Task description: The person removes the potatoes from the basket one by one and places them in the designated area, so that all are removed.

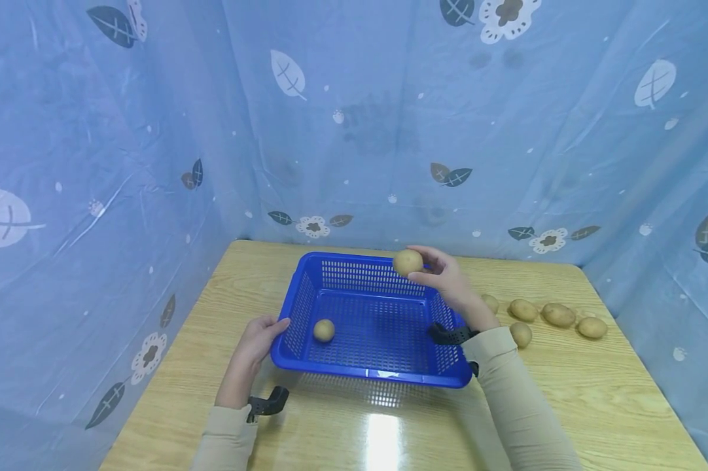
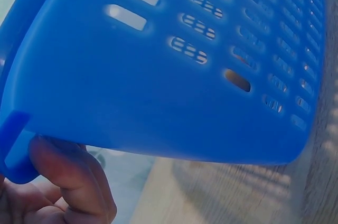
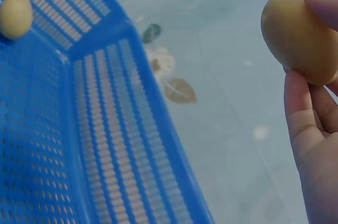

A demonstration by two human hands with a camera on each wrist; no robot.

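Observation:
A blue perforated plastic basket (image 1: 330,373) sits on the wooden table. My left hand (image 1: 258,339) grips its left rim, thumb on top; the left wrist view shows curled fingers (image 2: 74,176) beneath the edge. Above the basket's far right part, my right hand (image 1: 448,281) pinches a potato (image 1: 407,263) between thumb and fingers. The right wrist view shows this held potato (image 3: 296,36) beyond the basket's rim, against the curtain. Inside the basket, near the left end, lies another potato (image 1: 324,330). The right forearm partly hides the basket's right side.
Several potatoes lie on the table right of the basket, among them a round one (image 1: 521,334) and an oblong one (image 1: 559,314). A blue patterned curtain (image 1: 354,131) surrounds the table's back and sides. Black straps (image 1: 269,402) circle both wrists.

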